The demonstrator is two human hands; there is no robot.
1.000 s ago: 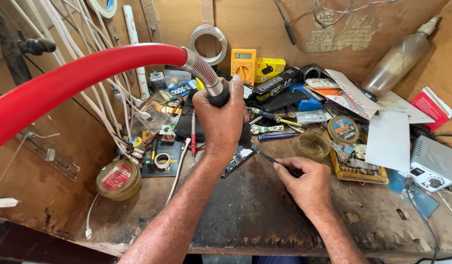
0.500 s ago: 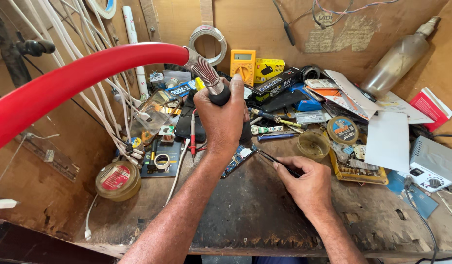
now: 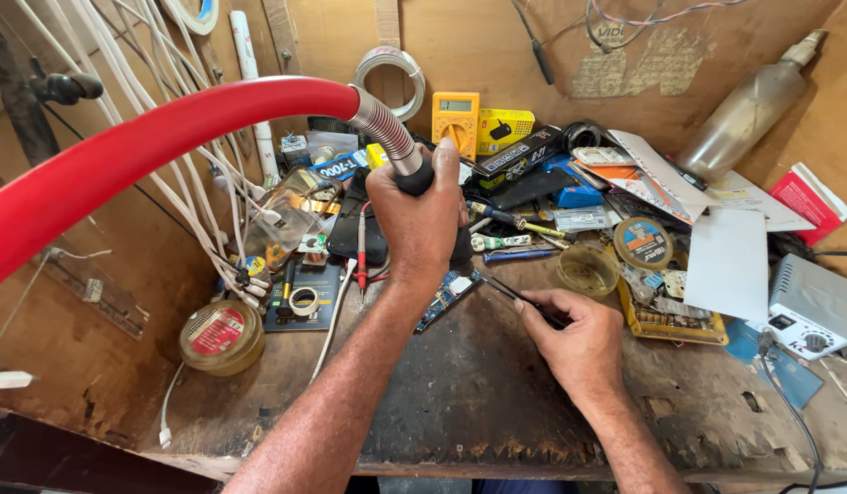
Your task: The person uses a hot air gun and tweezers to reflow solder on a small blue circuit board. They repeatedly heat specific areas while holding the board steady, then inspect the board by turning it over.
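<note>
Hot-air handle (image 3: 414,174) barely shifted, in left hand's (image 3: 421,224) closed grip; tweezers (image 3: 519,297) pinched in right hand (image 3: 579,338).

Red hose (image 3: 167,137) arcs to black handle (image 3: 414,178) upright over blue circuit board (image 3: 446,295); thin black tweezers (image 3: 519,297) angled at board.

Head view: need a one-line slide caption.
Left hand grips a hot-air handpiece on a red hose; right hand holds tweezers at a circuit board.

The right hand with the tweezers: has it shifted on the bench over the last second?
No. The right hand holds the tweezers in the same spot, just below and left of the small round dish.
</note>
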